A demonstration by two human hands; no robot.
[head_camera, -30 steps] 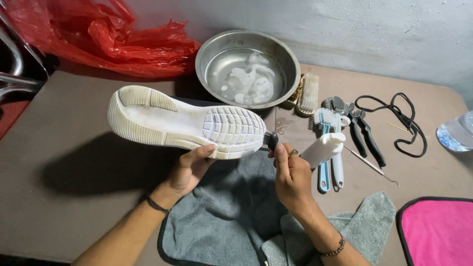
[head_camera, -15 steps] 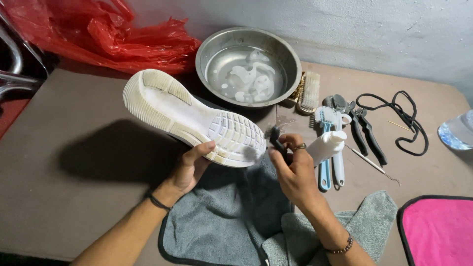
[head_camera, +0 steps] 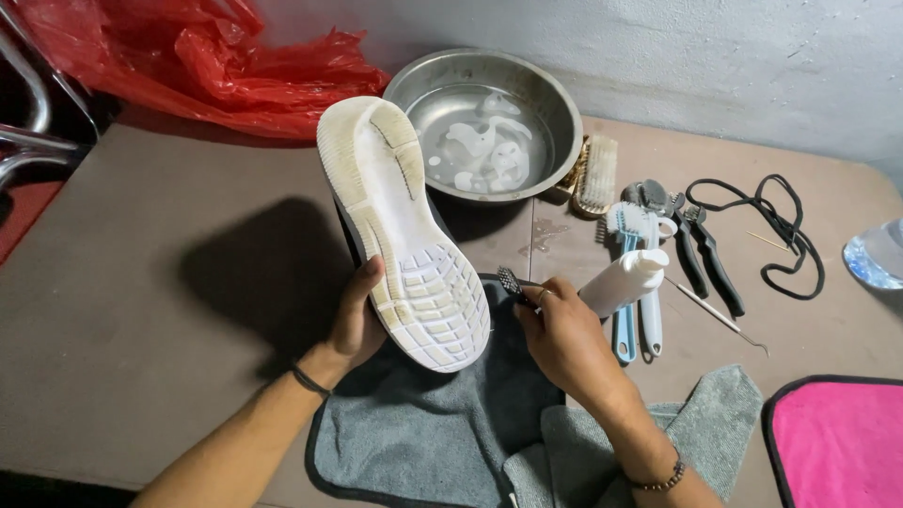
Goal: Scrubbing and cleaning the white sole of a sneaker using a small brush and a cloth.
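**Shoe sole-up in left hand, brush in right**

Shoe, one, white ribbed rubber sole (head_camera: 404, 235) facing the camera, dark upper hidden behind it. It is held above the near middle of the brown table (head_camera: 160, 282), heel end up toward the round steel basin (head_camera: 555, 103), toe end down over the grey microfibre cloth (head_camera: 414, 433).

Edges and room: open table surface lies to the left of the shoe, with only the shoe's shadow on it. The crumpled red plastic bag (head_camera: 216, 66) sits at the far left edge against the wall. To the right the surface is crowded: tools lie between the basin and the pink mat (head_camera: 837, 442) at the near right corner. The cloth reaches the near table edge.

Hands: left hand (head_camera: 357, 320) is closed around the toe end of the shoe from behind, thumb showing on the sole's edge; forearm comes in from lower left, a dark band on the wrist. Right hand (head_camera: 564, 339) is clenched on a small dark-bristled brush (head_camera: 509, 280) with a white cylindrical handle (head_camera: 625, 280); bristle head is just beside the toe of the sole, contact not determinable. A beaded bracelet is on the right wrist.

Count: basin 1, holding shallow sudsy water; wooden scrub brush (head_camera: 596, 175) 1, touching the basin rim; blue and white handled brushes (head_camera: 632, 282) 2, side by side; black pliers (head_camera: 701, 246) 1; thin metal pick (head_camera: 720, 318) 1; black cord (head_camera: 771, 230) 1, looped.
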